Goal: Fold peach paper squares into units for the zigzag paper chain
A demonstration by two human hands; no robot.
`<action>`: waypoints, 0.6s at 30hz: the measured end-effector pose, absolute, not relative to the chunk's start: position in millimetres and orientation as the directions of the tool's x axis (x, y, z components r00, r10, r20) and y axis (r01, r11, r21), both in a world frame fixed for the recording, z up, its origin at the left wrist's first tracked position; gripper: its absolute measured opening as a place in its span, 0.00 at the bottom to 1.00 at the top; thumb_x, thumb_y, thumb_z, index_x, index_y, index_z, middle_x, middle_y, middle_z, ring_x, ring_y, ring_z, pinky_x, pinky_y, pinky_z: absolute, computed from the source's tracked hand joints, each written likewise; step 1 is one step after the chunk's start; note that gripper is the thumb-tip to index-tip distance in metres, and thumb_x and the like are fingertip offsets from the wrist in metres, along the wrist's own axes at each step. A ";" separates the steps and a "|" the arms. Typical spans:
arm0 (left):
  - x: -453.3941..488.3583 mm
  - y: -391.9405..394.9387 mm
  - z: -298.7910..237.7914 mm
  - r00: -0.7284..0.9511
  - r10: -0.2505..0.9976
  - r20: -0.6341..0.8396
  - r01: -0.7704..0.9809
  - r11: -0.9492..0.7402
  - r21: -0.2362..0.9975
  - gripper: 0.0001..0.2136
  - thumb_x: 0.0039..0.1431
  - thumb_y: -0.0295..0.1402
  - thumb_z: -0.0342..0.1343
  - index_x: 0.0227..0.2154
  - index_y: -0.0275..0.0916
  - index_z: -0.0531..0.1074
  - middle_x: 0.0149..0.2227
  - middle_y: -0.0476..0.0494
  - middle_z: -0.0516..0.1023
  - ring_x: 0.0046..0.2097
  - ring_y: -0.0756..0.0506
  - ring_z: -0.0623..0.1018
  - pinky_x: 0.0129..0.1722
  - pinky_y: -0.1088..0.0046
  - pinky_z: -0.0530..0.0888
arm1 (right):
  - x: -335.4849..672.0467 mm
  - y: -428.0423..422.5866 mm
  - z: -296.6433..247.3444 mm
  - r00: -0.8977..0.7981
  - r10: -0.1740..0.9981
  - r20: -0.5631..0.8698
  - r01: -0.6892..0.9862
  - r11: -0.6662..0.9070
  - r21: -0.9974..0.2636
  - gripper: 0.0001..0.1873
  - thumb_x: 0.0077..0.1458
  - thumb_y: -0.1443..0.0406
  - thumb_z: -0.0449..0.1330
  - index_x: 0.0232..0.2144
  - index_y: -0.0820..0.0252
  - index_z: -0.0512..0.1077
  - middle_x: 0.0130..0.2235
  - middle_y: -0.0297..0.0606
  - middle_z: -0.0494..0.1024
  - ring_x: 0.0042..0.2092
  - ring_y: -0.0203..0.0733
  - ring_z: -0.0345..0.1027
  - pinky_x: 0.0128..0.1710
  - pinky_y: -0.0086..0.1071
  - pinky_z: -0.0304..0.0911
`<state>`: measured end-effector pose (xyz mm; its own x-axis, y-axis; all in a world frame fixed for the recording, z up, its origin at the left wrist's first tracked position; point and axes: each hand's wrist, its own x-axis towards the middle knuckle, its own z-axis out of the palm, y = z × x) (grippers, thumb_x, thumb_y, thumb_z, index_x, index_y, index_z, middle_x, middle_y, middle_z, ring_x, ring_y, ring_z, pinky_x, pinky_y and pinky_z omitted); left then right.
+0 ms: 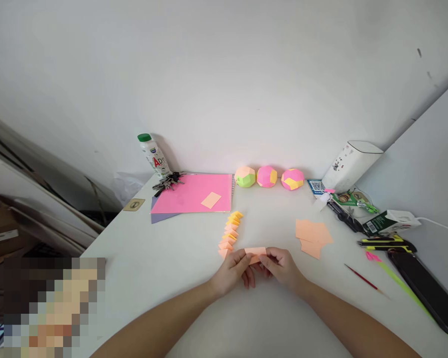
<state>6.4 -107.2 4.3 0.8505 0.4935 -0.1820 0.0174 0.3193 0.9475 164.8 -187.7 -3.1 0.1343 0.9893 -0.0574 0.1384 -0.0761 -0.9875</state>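
Both my hands meet at the middle of the white table and pinch one small orange paper slip. My left hand grips its left end with fingers closed. My right hand grips the right end the same way. Just beyond my left hand runs a row of several folded orange and yellow paper pieces. A loose pile of flat orange slips lies to the right of my right hand.
At the back stand three pink-yellow-green paper balls, a pink sheet pad with keys, and a white bottle. On the right lie a utility knife, a thin red stick, a black phone and a white box.
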 end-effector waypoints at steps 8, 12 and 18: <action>6.7 -107.5 -1.8 0.852 0.485 -0.195 0.066 0.269 0.961 0.17 0.55 0.46 0.52 0.37 0.35 0.67 0.31 0.43 0.77 0.21 0.52 0.74 0.18 0.78 0.67 | 162.1 -187.4 -1.1 0.148 0.987 -0.067 0.125 -0.086 -0.988 0.19 0.56 0.53 0.54 0.23 0.62 0.68 0.22 0.33 0.70 0.22 0.33 0.61 0.21 0.26 0.58; 7.3 -107.9 -2.0 0.839 0.502 -0.211 0.078 0.272 0.959 0.17 0.54 0.47 0.53 0.33 0.35 0.66 0.29 0.44 0.77 0.20 0.51 0.74 0.17 0.78 0.67 | 161.2 -187.6 0.2 0.161 0.985 -0.066 0.125 -0.087 -0.988 0.18 0.56 0.54 0.54 0.23 0.61 0.68 0.22 0.33 0.70 0.22 0.33 0.61 0.21 0.27 0.58; 8.1 -107.8 -3.4 0.832 0.508 -0.222 0.088 0.275 0.957 0.17 0.54 0.48 0.53 0.30 0.36 0.65 0.29 0.44 0.78 0.20 0.51 0.74 0.17 0.78 0.67 | 160.4 -187.8 0.7 0.167 0.984 -0.063 0.133 -0.086 -0.987 0.19 0.56 0.53 0.54 0.23 0.61 0.67 0.21 0.32 0.69 0.22 0.33 0.61 0.20 0.27 0.58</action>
